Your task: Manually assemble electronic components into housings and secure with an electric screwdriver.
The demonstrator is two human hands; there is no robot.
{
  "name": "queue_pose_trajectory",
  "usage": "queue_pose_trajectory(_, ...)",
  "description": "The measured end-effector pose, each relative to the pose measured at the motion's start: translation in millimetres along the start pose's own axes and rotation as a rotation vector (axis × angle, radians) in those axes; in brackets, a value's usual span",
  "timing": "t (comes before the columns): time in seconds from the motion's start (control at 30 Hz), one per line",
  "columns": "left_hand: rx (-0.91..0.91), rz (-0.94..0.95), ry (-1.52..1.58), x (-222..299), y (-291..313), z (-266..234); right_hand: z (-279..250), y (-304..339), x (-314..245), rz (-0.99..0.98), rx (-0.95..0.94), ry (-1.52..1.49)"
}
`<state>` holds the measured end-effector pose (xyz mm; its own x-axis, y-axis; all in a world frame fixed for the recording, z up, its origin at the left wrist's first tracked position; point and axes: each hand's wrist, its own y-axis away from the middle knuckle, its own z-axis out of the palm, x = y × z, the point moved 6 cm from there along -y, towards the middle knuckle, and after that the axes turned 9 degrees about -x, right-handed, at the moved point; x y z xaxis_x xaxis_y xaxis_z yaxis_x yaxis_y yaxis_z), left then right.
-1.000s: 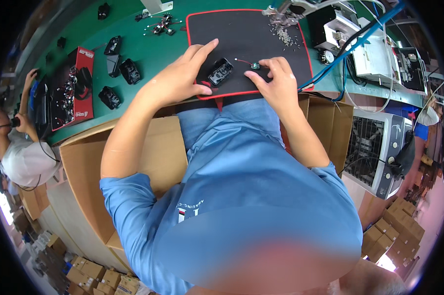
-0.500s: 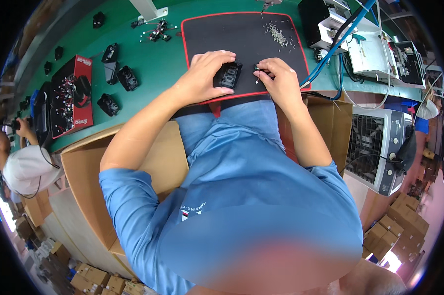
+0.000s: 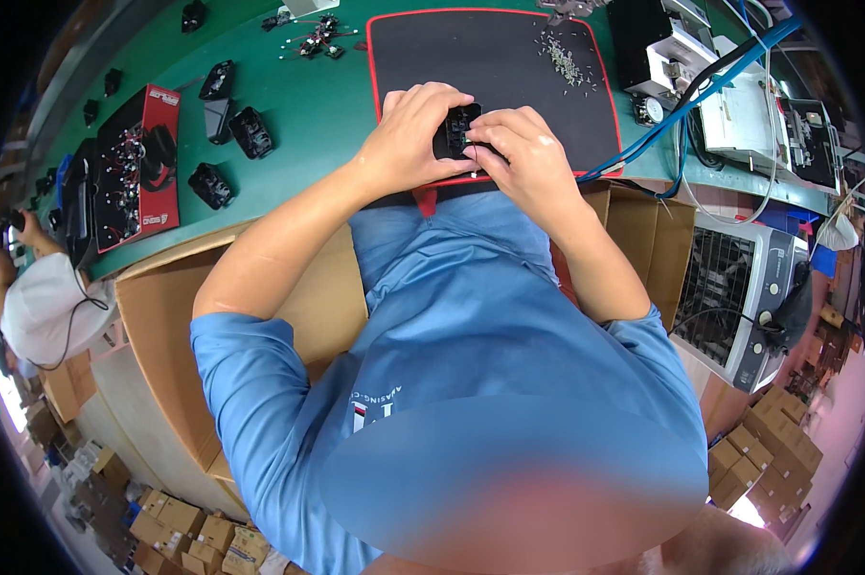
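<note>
My left hand [image 3: 409,139] is curled round a black plastic housing [image 3: 457,123], thumb along its near side and fingers over its far end. The housing lies at the near edge of a black mat [image 3: 504,72] with a red border. Over its right side is my right hand [image 3: 526,153], fingertips pinching a small dark part with a thin wire [image 3: 470,149]. That part is at the housing's opening, mostly covered by the fingers; whether it is seated inside cannot be seen.
Small pale screws [image 3: 564,64] lie scattered on the mat's far right. More black housings [image 3: 250,132] and a red box of wired parts [image 3: 145,163] sit on the green table to the left. Blue cables [image 3: 701,86] cross at right. A co-worker [image 3: 54,302] sits far left.
My right hand has moved left with the small wired part, from beside the housing to over it. My left hand keeps hold of the housing. The whole view has shifted slightly.
</note>
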<state>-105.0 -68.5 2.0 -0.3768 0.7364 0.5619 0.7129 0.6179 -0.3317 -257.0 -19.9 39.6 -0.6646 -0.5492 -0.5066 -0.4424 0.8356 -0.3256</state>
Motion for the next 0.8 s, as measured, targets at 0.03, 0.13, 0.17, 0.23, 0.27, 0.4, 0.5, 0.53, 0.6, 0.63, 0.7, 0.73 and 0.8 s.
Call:
queue_pose_trajectory(0.03, -0.006, -0.003, 0.001, 0.0, 0.0, 0.3, 0.8, -0.5, 0.2, 0.015, -0.017, 0.012)
queue_pose_trajectory(0.13, -0.011, -0.022, 0.016, -1.2, 0.6, 1.7, 1.5, -1.4, -1.4, 0.038, -0.047, 0.025)
queue_pose_trajectory(0.17, -0.011, -0.023, 0.016, -1.0, 0.7, 1.7, 2.0, -1.8, -1.6, 0.048, -0.059, 0.027)
queue_pose_trajectory(0.23, -0.036, -0.033, 0.028, -1.2, 0.0, 2.3, 3.4, -3.5, -1.3, 0.063, -0.077, 0.035)
queue_pose_trajectory(0.27, -0.036, -0.031, 0.028, -1.6, -0.1, 2.1, 4.6, -4.4, -0.8, 0.078, -0.095, 0.042)
queue_pose_trajectory(0.4, -0.021, -0.002, 0.008, -0.2, 0.3, 1.1, 5.2, -8.0, -1.0, 0.131, -0.133, 0.048)
queue_pose_trajectory(0.5, 0.004, 0.017, 0.005, -0.7, 0.8, 0.7, 6.9, -8.6, 4.0, 0.160, -0.233, 0.059)
queue_pose_trajectory(0.53, 0.006, 0.015, 0.006, -1.8, 1.0, 1.0, 6.8, -7.9, 6.3, 0.183, -0.288, 0.005)
queue_pose_trajectory(0.6, -0.006, -0.011, 0.031, -3.8, 0.4, 2.7, -6.5, -7.7, 5.2, 0.204, -0.341, -0.044)
queue_pose_trajectory(0.63, -0.021, -0.039, 0.055, -5.9, -0.3, 3.1, -27.9, -11.2, 0.7, 0.235, -0.303, -0.130)
queue_pose_trajectory(0.7, -0.007, -0.038, 0.059, -5.6, -1.6, 2.8, -77.1, -25.1, -8.4, 0.117, 0.039, -0.110)
queue_pose_trajectory(0.73, 0.001, -0.041, 0.069, -2.3, -2.4, 1.0, -104.9, -28.3, -15.1, -0.032, 0.341, -0.003)
queue_pose_trajectory(0.8, 0.004, -0.061, 0.094, 1.2, -2.0, -3.6, -143.2, -47.2, 2.6, -0.146, 0.672, 0.143)
